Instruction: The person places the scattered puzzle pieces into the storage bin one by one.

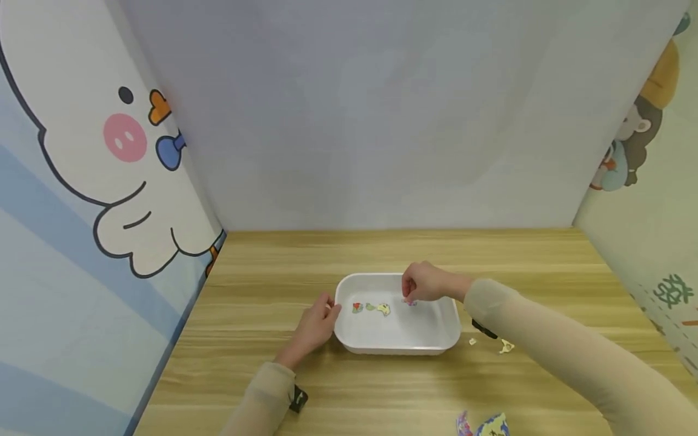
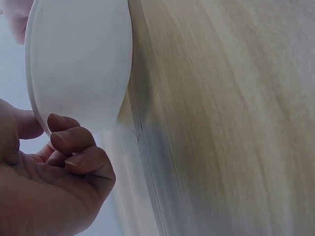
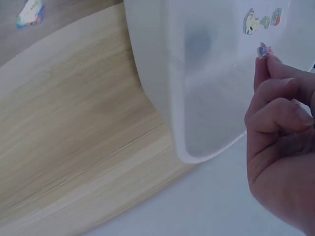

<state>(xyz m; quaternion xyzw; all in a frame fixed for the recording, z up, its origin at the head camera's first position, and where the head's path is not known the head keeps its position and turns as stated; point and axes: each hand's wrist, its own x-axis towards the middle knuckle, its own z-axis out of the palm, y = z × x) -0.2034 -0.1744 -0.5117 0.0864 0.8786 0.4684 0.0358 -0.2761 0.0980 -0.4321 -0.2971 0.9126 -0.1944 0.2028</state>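
Note:
A shallow white plastic tray (image 1: 400, 333) stands on the wooden table. My left hand (image 1: 317, 324) holds its left rim, with the thumb at the edge and curled fingers against the outer wall in the left wrist view. Over the tray's right half, my right hand (image 1: 428, 282) pinches a small purple-and-blue printed scrap (image 3: 264, 50) between thumb and fingertip. Whether the scrap touches the tray floor I cannot tell. Left of it on the floor lie a yellow scrap (image 1: 384, 309), a small green one (image 1: 370, 307) and a red-and-green one (image 1: 357, 307).
Right of the tray, a tiny pale scrap (image 1: 472, 341) and a yellow scrap (image 1: 506, 346) lie on the table (image 1: 382, 393). Larger colourful printed pieces, one pink and purple (image 1: 463, 424), one yellow and blue (image 1: 493, 426), lie at the near edge of view. A plain wall (image 1: 382, 121) rises behind.

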